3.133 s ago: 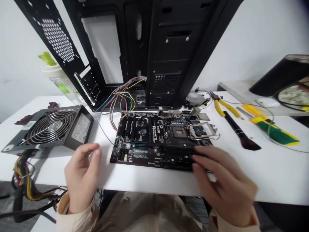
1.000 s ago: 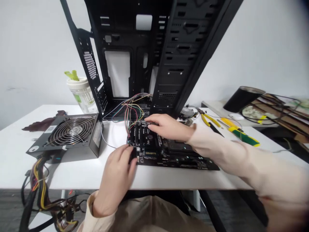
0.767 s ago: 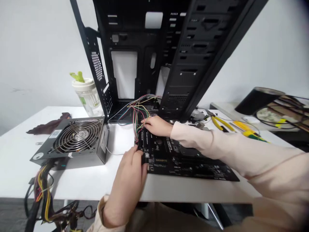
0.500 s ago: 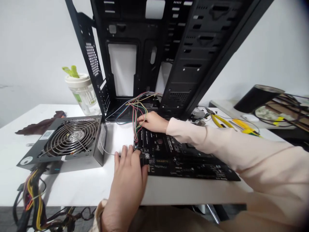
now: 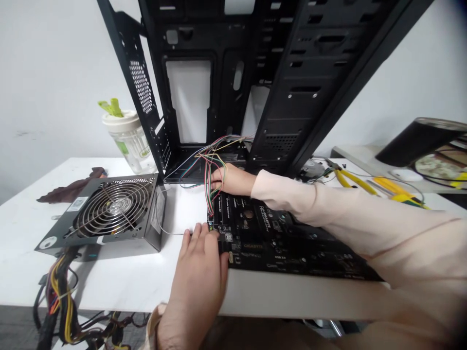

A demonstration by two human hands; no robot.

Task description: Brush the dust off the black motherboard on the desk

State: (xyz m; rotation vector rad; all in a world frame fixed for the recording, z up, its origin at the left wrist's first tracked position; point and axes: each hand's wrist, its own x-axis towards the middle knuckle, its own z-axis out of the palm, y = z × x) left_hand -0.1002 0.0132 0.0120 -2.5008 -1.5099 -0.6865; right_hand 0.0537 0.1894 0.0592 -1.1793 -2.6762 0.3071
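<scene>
A black motherboard (image 5: pixel 284 250) lies flat on the table, its lower-left corner in the crook of my left hand (image 5: pixel 200 270). The thumb presses at the near edge, while the fingers lie along the left side. At the board's far left, my right hand (image 5: pixel 231 179) is closed in a pinch among thin coloured wires (image 5: pixel 208 187); its fingertips are partly hidden behind them. Red and green wires run down to the board's left edge. Above, the wires loop back into an open black computer case (image 5: pixel 228 92) standing behind.
A power supply (image 5: pixel 156 233) with a fan grille stands at left, its bundled cables (image 5: pixel 60 287) hanging over the front edge. Behind it are a brown cloth (image 5: pixel 73 187) and a clear cup (image 5: pixel 131 146). Yellow-handled pliers (image 5: pixel 353 181) lie at right, near a black cylinder (image 5: pixel 412 143).
The view has shifted slightly, so most things sit a little farther right. Both hands keep nearly the same places on the board and wires.
</scene>
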